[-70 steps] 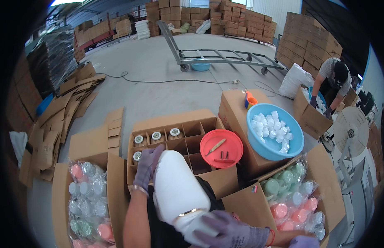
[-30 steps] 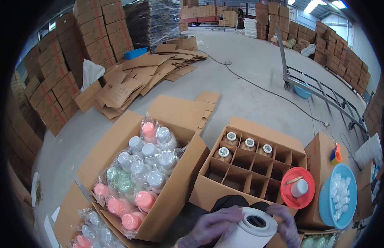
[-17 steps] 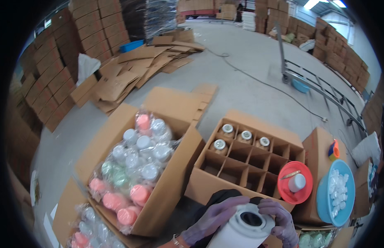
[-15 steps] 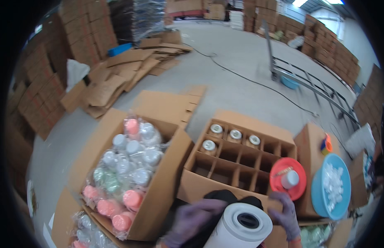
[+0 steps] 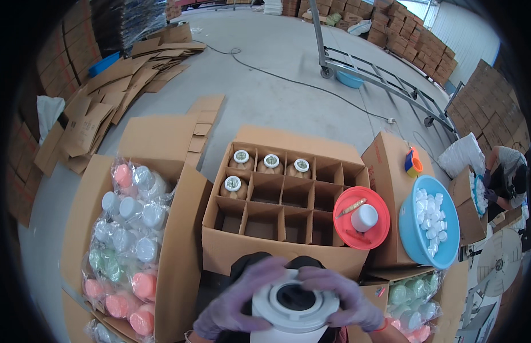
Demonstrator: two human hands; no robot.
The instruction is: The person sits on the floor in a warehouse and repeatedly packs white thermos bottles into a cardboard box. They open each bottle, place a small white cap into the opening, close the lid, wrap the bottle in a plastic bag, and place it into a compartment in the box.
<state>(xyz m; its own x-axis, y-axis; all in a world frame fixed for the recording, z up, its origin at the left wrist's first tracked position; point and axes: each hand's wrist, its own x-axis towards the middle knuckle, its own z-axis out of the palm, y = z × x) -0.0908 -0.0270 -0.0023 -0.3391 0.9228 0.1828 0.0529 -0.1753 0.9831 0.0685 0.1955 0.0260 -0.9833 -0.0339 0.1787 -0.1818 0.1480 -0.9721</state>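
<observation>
Close to the near edge of a divided box [image 5: 277, 243], cupping a left hand [image 5: 237, 303] and a right hand [image 5: 350, 300] in purple gloves around the top of a big white tub [image 5: 293, 323]. With fingers bent and about half open on both, right by the rim; blurry on the left, so cannot tell how tight. Upright, with a round dark opening [image 5: 296, 296] on top. Just past it, dark knees [image 5: 304, 261].

On the left, beside the divided box, an open box [image 5: 180, 251] full of bagged bottles [image 5: 128, 208] with pink, green and pale tops. Low on the right, more bagged bottles [image 5: 414, 297].

Inside the divided box, four jars [image 5: 271, 163]: three along the far edge from the left corner, one in the next row by the left edge. Over its near right corner, a red dish [image 5: 373, 195] with a white lid [image 5: 364, 218], a brown-handled knife [image 5: 351, 207] and a thin red tool [image 5: 357, 236].

Next to that, a tall box [image 5: 385, 206], with a blue basin [image 5: 414, 241] of small white caps [image 5: 431, 220] by the right edge and a bright scoop [image 5: 413, 164] near the far edge.

Farther off on the floor [image 5: 265, 108], a bent-over person [image 5: 510, 163] at the right, a white sack [image 5: 462, 154], a black cord [image 5: 288, 75] and a metal cart [image 5: 380, 80]. Left, flat cardboard [image 5: 105, 108]. Last, by the far edge, piled brown boxes [image 5: 411, 34].
</observation>
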